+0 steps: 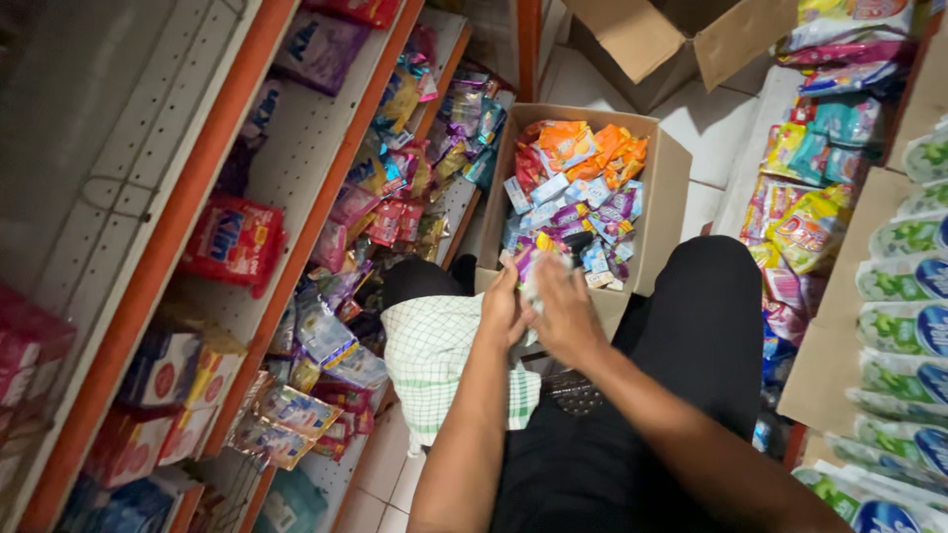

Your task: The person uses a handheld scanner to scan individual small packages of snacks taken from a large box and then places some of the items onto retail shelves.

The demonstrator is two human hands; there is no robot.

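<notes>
An open cardboard box [672, 174] stands on the floor in front of my knees, filled with small sachets in orange, light blue and purple [578, 192]. My left hand [502, 308] and my right hand [565, 308] meet at the box's near edge, both closed around a small pale packet [534, 279] with purple print, partly hidden by my fingers. A white cloth with green checks [434, 360] lies over my left thigh, under my left forearm.
Orange-edged white shelves [318, 212] on the left hold many sachets and packets, including a red packet [235, 242]. A second open cardboard box [681, 44] stands farther back. Stacked packets and green-and-white pouches [904, 296] fill the right side.
</notes>
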